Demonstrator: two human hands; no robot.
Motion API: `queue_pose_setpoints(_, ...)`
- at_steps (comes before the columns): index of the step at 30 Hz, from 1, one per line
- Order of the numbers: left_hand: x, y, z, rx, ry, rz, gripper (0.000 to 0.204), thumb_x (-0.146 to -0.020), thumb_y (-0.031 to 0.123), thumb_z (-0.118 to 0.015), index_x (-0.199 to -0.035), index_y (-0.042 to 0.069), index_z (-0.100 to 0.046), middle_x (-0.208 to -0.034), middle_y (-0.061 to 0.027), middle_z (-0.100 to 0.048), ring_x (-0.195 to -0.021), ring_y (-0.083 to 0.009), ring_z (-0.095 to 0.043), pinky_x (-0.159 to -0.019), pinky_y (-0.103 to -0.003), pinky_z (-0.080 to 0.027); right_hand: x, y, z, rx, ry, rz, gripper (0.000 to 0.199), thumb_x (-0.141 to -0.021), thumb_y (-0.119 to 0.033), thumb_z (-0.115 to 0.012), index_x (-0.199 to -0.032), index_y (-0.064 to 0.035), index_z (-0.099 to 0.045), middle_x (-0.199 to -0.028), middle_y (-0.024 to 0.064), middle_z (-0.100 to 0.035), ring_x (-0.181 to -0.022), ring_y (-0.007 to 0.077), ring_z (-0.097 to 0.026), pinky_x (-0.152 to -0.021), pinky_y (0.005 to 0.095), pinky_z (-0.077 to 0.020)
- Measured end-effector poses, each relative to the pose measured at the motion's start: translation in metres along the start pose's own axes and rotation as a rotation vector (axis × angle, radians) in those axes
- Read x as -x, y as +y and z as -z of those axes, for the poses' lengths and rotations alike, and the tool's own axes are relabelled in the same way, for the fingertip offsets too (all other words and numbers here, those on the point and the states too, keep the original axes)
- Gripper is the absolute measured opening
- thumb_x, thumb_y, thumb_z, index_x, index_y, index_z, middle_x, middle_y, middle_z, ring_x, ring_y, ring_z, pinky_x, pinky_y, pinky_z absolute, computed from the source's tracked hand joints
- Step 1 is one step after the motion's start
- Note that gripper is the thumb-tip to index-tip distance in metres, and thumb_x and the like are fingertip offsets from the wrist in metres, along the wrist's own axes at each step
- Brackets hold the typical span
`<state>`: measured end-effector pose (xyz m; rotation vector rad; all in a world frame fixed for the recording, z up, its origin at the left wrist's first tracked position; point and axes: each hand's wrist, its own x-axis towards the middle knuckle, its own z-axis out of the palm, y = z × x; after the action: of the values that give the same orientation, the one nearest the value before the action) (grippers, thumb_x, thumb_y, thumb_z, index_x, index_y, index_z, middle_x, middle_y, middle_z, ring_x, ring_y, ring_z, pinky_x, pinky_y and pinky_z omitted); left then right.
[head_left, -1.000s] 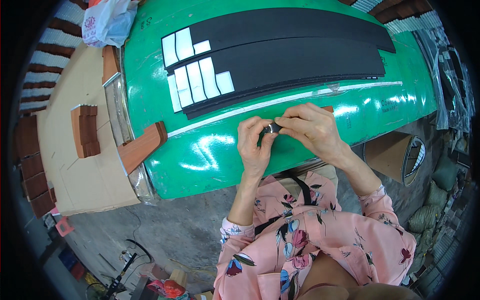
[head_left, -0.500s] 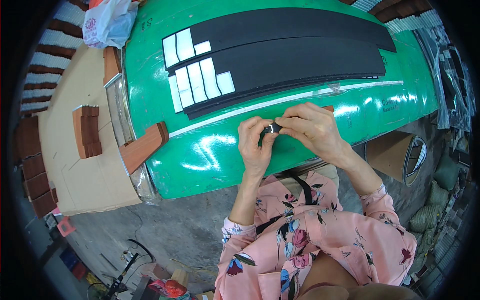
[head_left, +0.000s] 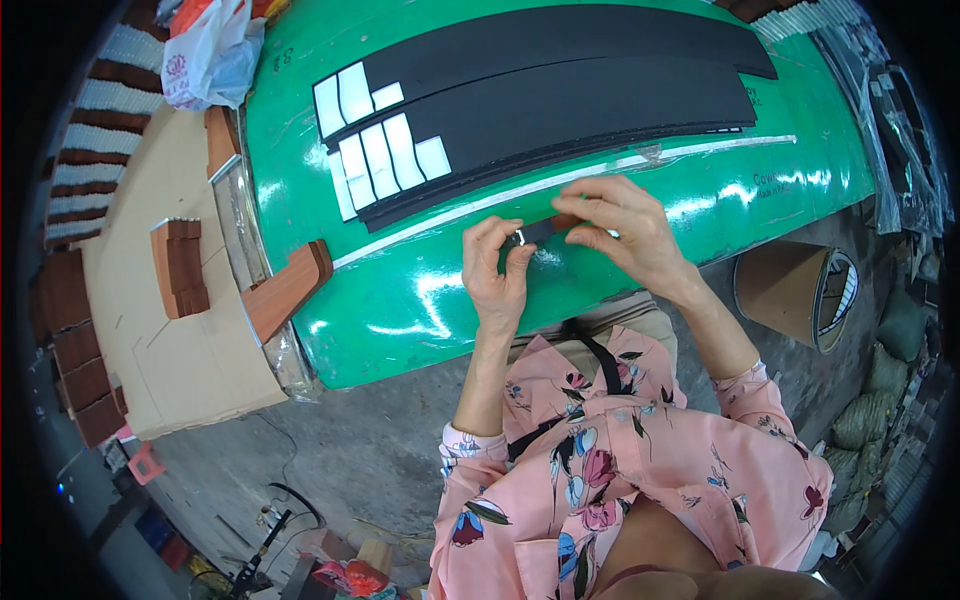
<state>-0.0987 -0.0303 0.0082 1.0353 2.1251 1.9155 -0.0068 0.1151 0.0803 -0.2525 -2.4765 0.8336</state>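
My left hand [head_left: 495, 275] pinches a small black piece [head_left: 535, 233] with a shiny, light spot near the fingertips. Its exact kind is too small to make out. To the right of it, my right hand [head_left: 625, 232] has its thumb and fingers apart, and no held thing shows between them. A reddish-brown piece [head_left: 570, 221] shows behind the gap of the right hand, mostly hidden. Both hands are above the near part of a green, glossy covered table [head_left: 400, 345].
Long black panels [head_left: 600, 95] with white patches lie stacked across the table, beside a pale strip [head_left: 480, 212]. Brown wooden pieces [head_left: 290, 290] are at the left, some on cardboard [head_left: 130, 350]. A white plastic bag [head_left: 210, 60] sits far left; a brown drum [head_left: 785, 285] stands right.
My right hand has parted from the small black piece, and its fingers have spread. The left hand keeps the piece and has shifted slightly left. The whole view has shifted a little.
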Motion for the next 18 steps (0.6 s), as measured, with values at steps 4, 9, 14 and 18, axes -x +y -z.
queue_pose_setpoints(4, 0.0, -0.003, 0.001, -0.099, 0.057, -0.166, 0.019, -0.078, 0.009, -0.069, -0.097, 0.006, -0.064, -0.096, -0.0096, -0.056, -0.086, -0.0226, -0.055, -0.071, -0.031, -0.045, 0.005, -0.007, -0.008, -0.005, -0.016, 0.04, 0.023, -0.067, -0.009, -0.073, -0.09, -0.0082, -0.069, -0.091, 0.0032, -0.063, -0.081, 0.019, -0.061, -0.064, 0.0295, -0.0512)
queue_pose_setpoints(9, -0.005, 0.002, 0.004, -0.374, 0.01, -0.392, 0.032, -0.063, -0.005, -0.067, -0.089, 0.014, -0.069, -0.09, -0.0088, -0.054, -0.077, -0.0248, -0.056, -0.057, -0.03, -0.046, 0.007, -0.004, -0.003, -0.106, -0.041, 0.008, 0.016, -0.073, -0.003, -0.069, -0.089, -0.0049, -0.068, -0.089, 0.0034, -0.063, -0.076, 0.0204, -0.062, -0.062, 0.0298, -0.0514)
queue_pose_setpoints(14, -0.003, 0.003, 0.004, -0.38, 0.016, -0.412, 0.038, -0.062, -0.008, -0.06, -0.091, 0.015, -0.069, -0.092, -0.0091, -0.052, -0.077, -0.0247, -0.056, -0.057, -0.033, -0.047, -0.047, 0.0, 0.011, -0.179, -0.224, -0.117, 0.011, -0.082, -0.008, -0.063, -0.091, -0.0041, -0.067, -0.082, 0.0097, -0.065, -0.072, 0.024, -0.064, -0.061, 0.0315, -0.0493)
queue_pose_setpoints(18, -0.004, 0.005, 0.005, -0.38, 0.02, -0.373, 0.04, -0.059, -0.007, -0.061, -0.092, 0.016, -0.068, -0.089, -0.0087, -0.051, -0.076, -0.0244, -0.055, -0.056, -0.033, -0.047, -0.127, 0.024, -0.035, -0.094, -0.288, -0.051, 0.012, -0.083, -0.016, -0.06, -0.086, -0.0045, -0.063, -0.077, 0.0125, -0.064, -0.072, 0.027, -0.064, -0.06, 0.0376, -0.0482)
